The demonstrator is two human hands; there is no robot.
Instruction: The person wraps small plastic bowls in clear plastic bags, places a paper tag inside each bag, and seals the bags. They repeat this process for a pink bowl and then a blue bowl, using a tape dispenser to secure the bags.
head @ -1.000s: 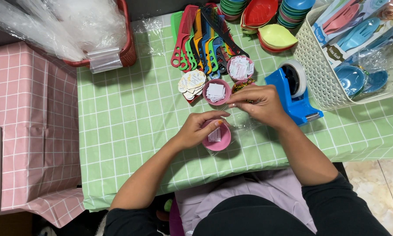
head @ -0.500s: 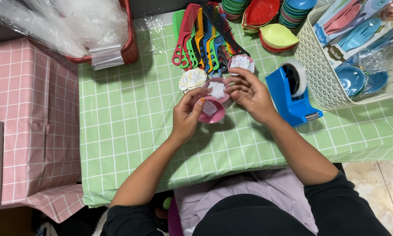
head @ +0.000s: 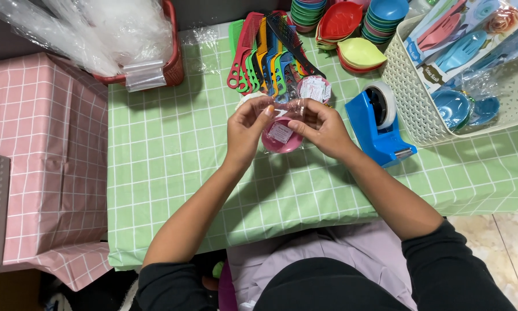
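Here, pink bowl (head: 282,137) sits wrapped in clear plastic.

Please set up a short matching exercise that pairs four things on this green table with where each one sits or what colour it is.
1. tape dispenser
2. small bowl
3. combs
4. white basket

a. pink, held between the left hand and right hand
b. fanned out at the table's far edge
c. blue, just right of the hands
d. far right, holding packaged spoons

Pairs: 1-c, 2-a, 3-b, 4-d
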